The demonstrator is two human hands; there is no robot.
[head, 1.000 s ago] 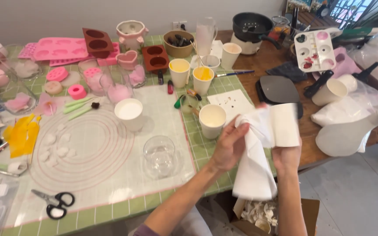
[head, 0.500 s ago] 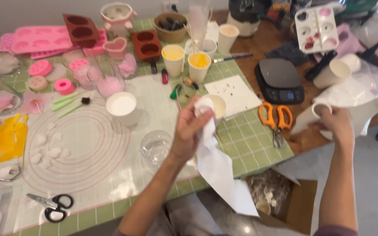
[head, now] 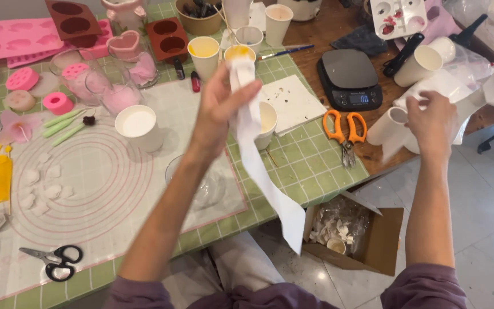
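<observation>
Fingers point(head: 246, 91) of left hand point(head: 219, 109): closed around upper end of long white paper strip point(head: 255, 154), held raised above green tiled table point(head: 310, 166); strip hanging down, twisted, lower end past table edge, above open cardboard box point(head: 373, 240) on floor.
Fingers of right hand point(head: 433, 123): curled down onto stack of white paper cups point(head: 398, 123) lying at table's right edge; whether actually clamped on a cup cannot be told.
Behind strip: white cup with pale contents point(head: 267, 123), partly hidden.
Between the hands: orange-handled scissors point(head: 343, 129), lying on tiles; black digital scale point(head: 350, 77) just beyond, on brown wood.
Beside strip, further back: white paper square point(head: 293, 103), speckled.
Under left forearm: clear glass bowl point(head: 201, 183) on translucent baking mat point(head: 81, 189) printed with concentric rings.
On mat: white cup filled with white substance point(head: 138, 126); small white petal-like pieces point(head: 41, 183).
Near front edge: black-handled scissors point(head: 50, 260).
Far row: yellow-filled cups point(head: 204, 54), brown silicone moulds point(head: 167, 37), pink silicone moulds point(head: 15, 40).
Inside box: clear bag of pale scraps.
</observation>
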